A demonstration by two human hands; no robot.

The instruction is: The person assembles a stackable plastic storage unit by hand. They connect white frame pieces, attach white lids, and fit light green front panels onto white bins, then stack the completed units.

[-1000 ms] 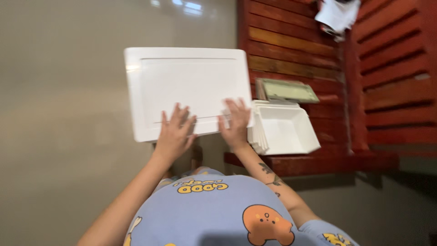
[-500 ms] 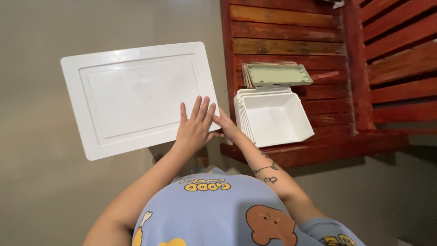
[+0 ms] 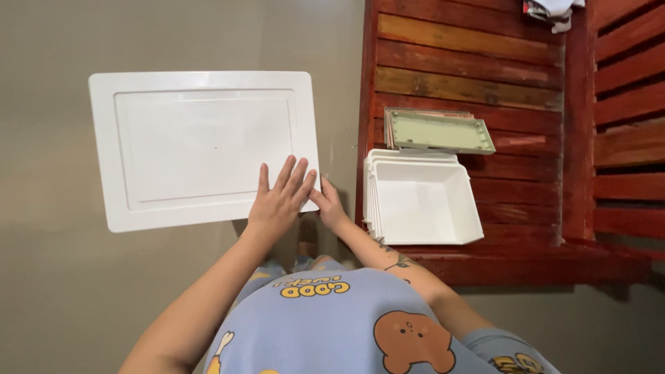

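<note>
A large white rectangular lid [image 3: 201, 149] with a raised rim lies flat over the grey floor. My left hand [image 3: 279, 199] rests flat on its near right corner with the fingers spread. Right beside it, my right hand [image 3: 328, 206] curls around that same corner's edge. I cannot see what is under the lid. My blue printed shirt fills the bottom of the view.
To the right is a red-brown slatted wooden bench [image 3: 471, 76]. On it stands a stack of white square tubs [image 3: 422, 201], with pale green tray lids [image 3: 438, 131] behind them. A bundle of cloth [image 3: 554, 8] lies at the bench's far end.
The white lid has shifted left and lies squarer in view. My hands, spread apart along its near edge a second ago, have come together at its near right corner.
</note>
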